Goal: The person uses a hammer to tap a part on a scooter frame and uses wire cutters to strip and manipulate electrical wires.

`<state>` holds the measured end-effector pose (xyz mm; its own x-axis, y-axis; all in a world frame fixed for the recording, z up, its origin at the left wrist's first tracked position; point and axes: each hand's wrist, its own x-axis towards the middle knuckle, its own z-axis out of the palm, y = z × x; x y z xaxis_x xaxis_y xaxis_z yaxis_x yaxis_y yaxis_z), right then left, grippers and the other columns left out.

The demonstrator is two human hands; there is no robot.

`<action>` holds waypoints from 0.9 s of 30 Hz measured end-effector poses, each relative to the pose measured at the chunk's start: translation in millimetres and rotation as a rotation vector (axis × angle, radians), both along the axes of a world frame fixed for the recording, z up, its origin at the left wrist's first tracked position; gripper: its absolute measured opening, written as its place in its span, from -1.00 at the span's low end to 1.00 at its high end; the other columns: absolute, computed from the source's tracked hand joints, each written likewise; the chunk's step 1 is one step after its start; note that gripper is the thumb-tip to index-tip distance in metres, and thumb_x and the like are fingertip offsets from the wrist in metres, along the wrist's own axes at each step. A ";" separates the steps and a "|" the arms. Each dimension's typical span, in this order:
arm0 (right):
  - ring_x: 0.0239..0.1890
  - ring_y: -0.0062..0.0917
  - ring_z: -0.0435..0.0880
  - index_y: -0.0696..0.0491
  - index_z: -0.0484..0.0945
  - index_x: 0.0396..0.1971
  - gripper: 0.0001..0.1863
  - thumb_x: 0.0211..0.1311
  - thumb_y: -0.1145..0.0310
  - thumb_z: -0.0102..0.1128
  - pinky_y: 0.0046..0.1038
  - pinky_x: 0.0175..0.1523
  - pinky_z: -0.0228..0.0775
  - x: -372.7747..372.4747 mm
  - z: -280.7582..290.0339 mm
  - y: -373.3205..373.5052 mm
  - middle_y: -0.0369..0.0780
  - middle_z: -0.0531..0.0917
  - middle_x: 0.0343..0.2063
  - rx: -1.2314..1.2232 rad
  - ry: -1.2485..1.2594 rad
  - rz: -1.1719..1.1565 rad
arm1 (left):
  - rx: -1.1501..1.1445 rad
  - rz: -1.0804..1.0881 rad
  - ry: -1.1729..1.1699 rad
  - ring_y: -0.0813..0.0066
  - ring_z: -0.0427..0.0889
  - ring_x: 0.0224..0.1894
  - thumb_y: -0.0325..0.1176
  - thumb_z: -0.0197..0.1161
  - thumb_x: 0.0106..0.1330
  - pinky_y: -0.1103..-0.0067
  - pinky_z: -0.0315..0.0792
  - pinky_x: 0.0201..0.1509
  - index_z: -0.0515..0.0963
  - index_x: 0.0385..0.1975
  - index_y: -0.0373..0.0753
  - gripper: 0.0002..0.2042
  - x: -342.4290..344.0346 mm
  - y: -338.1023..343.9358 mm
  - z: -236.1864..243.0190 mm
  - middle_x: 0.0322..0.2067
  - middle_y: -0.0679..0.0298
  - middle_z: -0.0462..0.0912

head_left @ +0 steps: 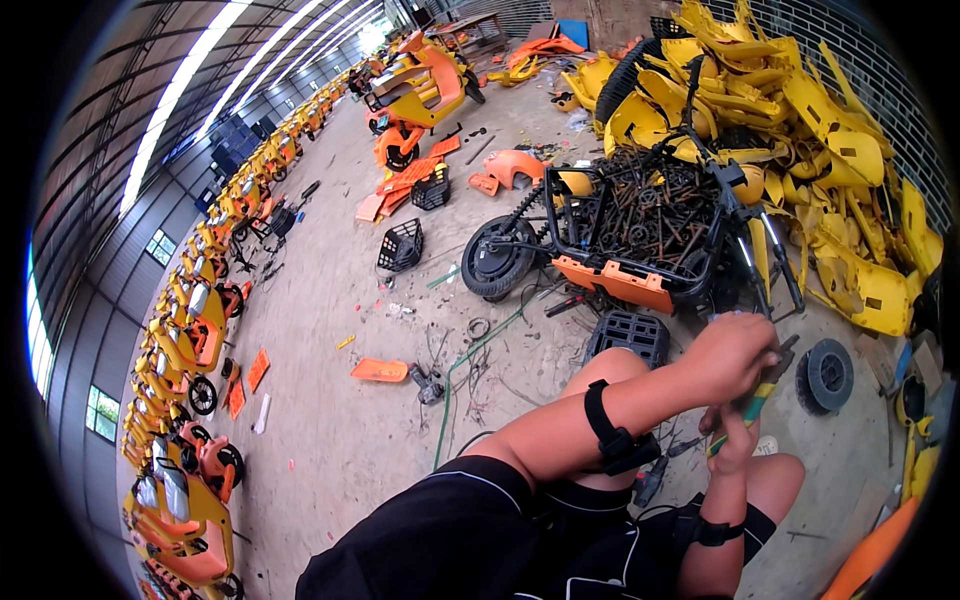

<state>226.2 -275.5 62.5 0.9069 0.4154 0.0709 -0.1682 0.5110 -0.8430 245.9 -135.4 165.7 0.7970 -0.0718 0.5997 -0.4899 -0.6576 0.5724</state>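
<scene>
My right hand (735,442) is wrapped around the green-and-yellow handles of a pair of pliers (757,403), whose grey jaws point up and away. Just above it, my left hand (738,350) is closed close beside the jaws; what its fingers grip is hidden. Both hands are by the front fork (752,262) of a stripped scooter frame (562,215) lying in front of me. An orange panel (628,284) is on the frame's near side, and its rear wheel (497,258) sits to the left. Rusty metal parts (640,205) are heaped inside the frame.
Yellow body panels (840,150) are piled at the far right. A black wheel hub (826,376) and a black crate (628,338) lie near my knees. A green hose (462,362) crosses the floor. Scooters (205,330) line the left side, with a power tool (428,385) on the floor between.
</scene>
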 end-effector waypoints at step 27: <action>-0.24 -0.52 0.62 0.19 0.40 0.19 -0.37 -0.02 0.46 0.04 -0.57 -0.26 0.45 9.8 10.1 -12.8 -0.12 0.64 -0.13 -0.002 0.146 0.345 | -0.760 -0.026 0.621 0.29 0.68 0.00 -0.18 -0.04 0.60 0.40 0.52 0.08 0.48 -0.07 -0.38 -0.67 15.5 25.7 1.4 -0.07 0.06 0.69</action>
